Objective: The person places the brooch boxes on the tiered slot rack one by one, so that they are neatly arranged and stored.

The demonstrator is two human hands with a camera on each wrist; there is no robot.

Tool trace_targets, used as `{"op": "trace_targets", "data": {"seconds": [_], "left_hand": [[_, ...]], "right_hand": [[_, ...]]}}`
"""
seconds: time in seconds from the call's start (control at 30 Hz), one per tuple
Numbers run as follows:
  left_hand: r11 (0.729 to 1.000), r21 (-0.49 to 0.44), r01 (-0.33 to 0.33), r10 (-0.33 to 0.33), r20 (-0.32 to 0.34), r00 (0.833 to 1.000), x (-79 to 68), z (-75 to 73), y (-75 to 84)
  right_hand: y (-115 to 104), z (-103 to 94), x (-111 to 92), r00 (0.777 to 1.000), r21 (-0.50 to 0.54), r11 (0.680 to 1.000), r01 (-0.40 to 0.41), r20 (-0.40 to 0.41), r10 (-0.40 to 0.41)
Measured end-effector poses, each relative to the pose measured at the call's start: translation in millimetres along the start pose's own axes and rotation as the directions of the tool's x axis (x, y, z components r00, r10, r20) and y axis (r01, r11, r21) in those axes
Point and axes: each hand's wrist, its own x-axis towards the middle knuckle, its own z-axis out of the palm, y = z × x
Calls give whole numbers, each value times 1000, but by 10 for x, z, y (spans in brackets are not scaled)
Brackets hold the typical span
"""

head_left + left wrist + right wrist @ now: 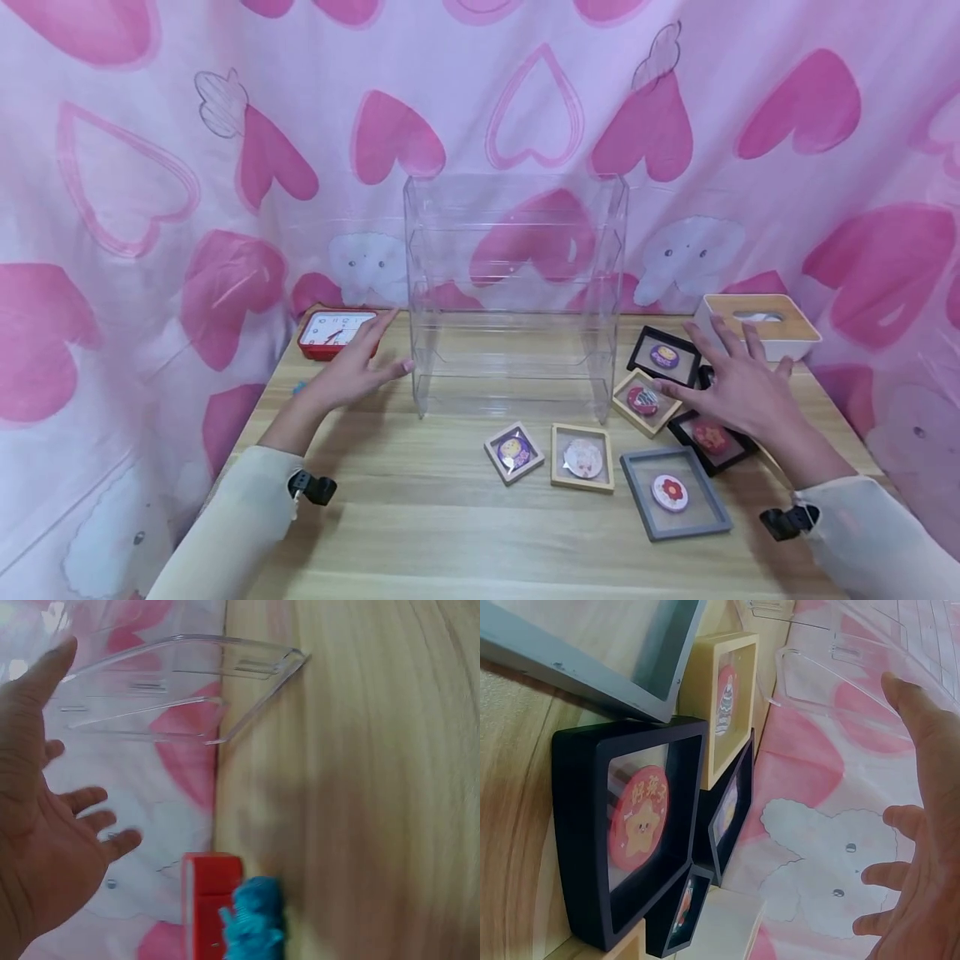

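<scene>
- Evidently, the clear rack [513, 367] is standing on the table [420, 517].
- Left hand [356, 372] and right hand [753, 392] are flanking it, fingers spread, gripping nothing.
- It is looking light, stiff and brittle, probably inviting hold at the side walls [417, 342].

A glossy, see-through plastic rack [517, 312] stands on a smooth, wood-grained desk [420, 517] before soft, matt, lightly creased cloth [465, 83]. Right of the rack sit a smooth black frame [581, 840], a scuffed grey frame [562, 675] and a wood-topped tissue box [783, 350]; left, a shiny red clock [318, 352].
</scene>
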Motion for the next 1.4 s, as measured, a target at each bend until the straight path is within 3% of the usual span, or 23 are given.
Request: {"op": "trace_targets", "data": {"seconds": [0.1,0.23,0.4,0.6,0.87,1.17,1.4], "left_hand": [[982,-187,-34,42,38,998,39,74,-57],[905,-424,-38,87,97,991,98,192,-130],[835,-550,-8,94,129,987,191,296,-164],[773,-632,51,66,160,985,203,320,-127],[754,-656,29,108,167,980,160,366,-155],[768,-640,34,103,175,979,164,391,-185],[772,-633,47,88,180,980,143,409,-210]], "right_hand": [[-13,28,47,1000,16,1000,7,1,-7],[-11,54,104,1000,34,999,16,-2,-16],[19,41,144,999,40,998,40,-7,-40],[17,-21,161,996,40,995,87,5,-87],[126,-23,188,988,100,990,102,106,-112],[410,126,314,987,141,989,49,143,-70],[620,272,475,992,194,981,-6,122,-18]]}}
